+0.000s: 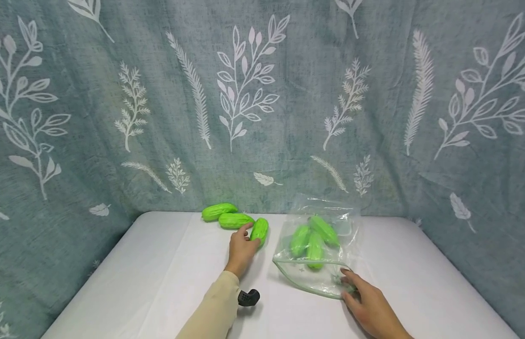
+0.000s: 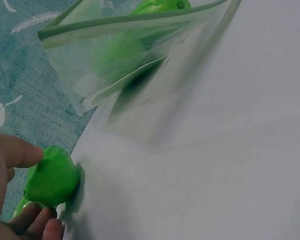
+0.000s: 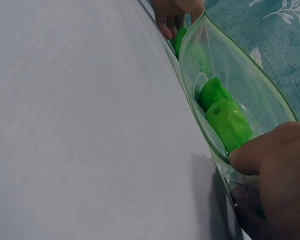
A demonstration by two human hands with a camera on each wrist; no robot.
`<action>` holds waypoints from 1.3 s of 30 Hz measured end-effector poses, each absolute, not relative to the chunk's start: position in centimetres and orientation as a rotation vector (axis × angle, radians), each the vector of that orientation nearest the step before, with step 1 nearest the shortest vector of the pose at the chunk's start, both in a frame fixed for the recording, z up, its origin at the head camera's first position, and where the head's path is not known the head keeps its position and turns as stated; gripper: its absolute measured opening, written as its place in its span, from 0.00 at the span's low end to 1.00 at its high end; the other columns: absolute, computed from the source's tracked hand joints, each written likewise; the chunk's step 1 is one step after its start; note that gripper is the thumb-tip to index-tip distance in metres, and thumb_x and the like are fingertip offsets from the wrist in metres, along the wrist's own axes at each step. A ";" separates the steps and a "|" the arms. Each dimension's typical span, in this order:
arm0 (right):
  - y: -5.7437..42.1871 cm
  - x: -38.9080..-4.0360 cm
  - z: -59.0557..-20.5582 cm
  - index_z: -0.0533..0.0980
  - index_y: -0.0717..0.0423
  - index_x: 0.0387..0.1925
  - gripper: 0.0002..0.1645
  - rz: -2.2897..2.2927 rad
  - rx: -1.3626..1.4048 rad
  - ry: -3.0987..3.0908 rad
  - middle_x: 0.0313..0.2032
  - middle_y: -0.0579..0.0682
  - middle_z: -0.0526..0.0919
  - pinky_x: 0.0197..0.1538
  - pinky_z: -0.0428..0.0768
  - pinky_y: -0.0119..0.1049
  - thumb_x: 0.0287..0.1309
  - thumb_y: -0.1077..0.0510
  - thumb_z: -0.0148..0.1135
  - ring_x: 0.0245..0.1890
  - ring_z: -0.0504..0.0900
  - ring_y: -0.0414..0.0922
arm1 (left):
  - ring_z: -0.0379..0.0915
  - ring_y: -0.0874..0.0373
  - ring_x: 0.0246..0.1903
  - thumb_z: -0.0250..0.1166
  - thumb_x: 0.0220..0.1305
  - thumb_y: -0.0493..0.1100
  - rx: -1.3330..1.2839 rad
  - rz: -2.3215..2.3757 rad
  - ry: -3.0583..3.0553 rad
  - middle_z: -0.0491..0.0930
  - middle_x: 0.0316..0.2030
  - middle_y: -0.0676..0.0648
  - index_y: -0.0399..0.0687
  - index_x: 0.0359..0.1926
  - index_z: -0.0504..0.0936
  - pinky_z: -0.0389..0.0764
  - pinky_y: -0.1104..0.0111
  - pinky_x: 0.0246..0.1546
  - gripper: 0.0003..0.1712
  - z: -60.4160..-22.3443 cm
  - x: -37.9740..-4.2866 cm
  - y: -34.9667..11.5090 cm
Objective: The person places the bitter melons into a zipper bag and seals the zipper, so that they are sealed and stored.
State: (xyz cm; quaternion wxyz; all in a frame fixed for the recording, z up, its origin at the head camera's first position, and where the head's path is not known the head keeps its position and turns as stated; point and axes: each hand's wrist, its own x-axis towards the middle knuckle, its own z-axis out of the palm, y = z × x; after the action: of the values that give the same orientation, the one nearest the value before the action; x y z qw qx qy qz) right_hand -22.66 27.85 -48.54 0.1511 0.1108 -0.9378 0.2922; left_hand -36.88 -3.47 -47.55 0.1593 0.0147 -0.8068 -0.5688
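Observation:
My left hand (image 1: 240, 250) has its thumb and fingers around a bright green, ridged gourd (image 1: 260, 229) that lies near the table's far side. Two similar gourds (image 1: 234, 221) lie just beyond and to the left of it. To the right is a clear plastic bag (image 1: 307, 277) with a pale green edge, its mouth spread toward me. Inside it rest three green gourds (image 1: 315, 247). At the mouth's right corner, my right hand (image 1: 370, 303) pinches the edge, the thumb on the rim in the right wrist view.
A white-covered table (image 1: 160, 282) carries everything. Behind it and at both sides hangs a blue-green curtain (image 1: 305, 117) with white leaf prints. A black device (image 1: 249, 297) sits at the left wrist, beside the beige sleeve (image 1: 213, 306).

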 end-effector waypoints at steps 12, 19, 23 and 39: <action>27.6 -22.4 -48.2 0.72 0.55 0.66 0.32 0.821 0.331 -2.689 0.50 0.47 0.85 0.58 0.75 0.56 0.61 0.61 0.68 0.57 0.79 0.52 | 0.75 0.42 0.50 0.74 0.55 0.40 0.059 -1.656 -2.314 0.76 0.50 0.33 0.44 0.62 0.79 0.75 0.50 0.52 0.32 -48.3 -37.4 -3.3; 27.6 -22.5 -48.3 0.71 0.55 0.67 0.32 0.826 0.316 -2.710 0.52 0.48 0.85 0.59 0.74 0.58 0.61 0.61 0.67 0.59 0.78 0.54 | 0.74 0.42 0.51 0.75 0.55 0.41 0.074 -1.651 -2.315 0.76 0.49 0.34 0.44 0.61 0.80 0.75 0.50 0.53 0.31 -48.4 -37.3 -3.1; 27.7 -22.5 -48.3 0.71 0.55 0.67 0.32 0.820 0.319 -2.706 0.52 0.48 0.85 0.59 0.74 0.59 0.61 0.61 0.67 0.59 0.78 0.55 | 0.73 0.43 0.50 0.75 0.55 0.42 0.112 -1.633 -2.332 0.77 0.47 0.36 0.45 0.60 0.81 0.74 0.50 0.52 0.30 -48.1 -37.3 -3.0; 27.7 -22.5 -48.4 0.71 0.54 0.67 0.32 0.844 0.283 -2.747 0.54 0.48 0.84 0.61 0.73 0.58 0.63 0.59 0.66 0.61 0.77 0.55 | 0.73 0.45 0.51 0.75 0.56 0.44 0.163 -1.630 -2.388 0.77 0.49 0.38 0.43 0.61 0.80 0.75 0.51 0.52 0.31 -47.8 -37.1 -2.9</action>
State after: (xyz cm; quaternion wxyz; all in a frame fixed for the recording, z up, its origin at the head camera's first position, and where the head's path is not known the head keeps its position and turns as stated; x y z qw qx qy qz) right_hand -22.52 27.73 -48.39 0.1269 0.0973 -0.9436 0.2899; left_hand -37.15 -2.85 -47.77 0.1227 0.0560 -0.8184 -0.5587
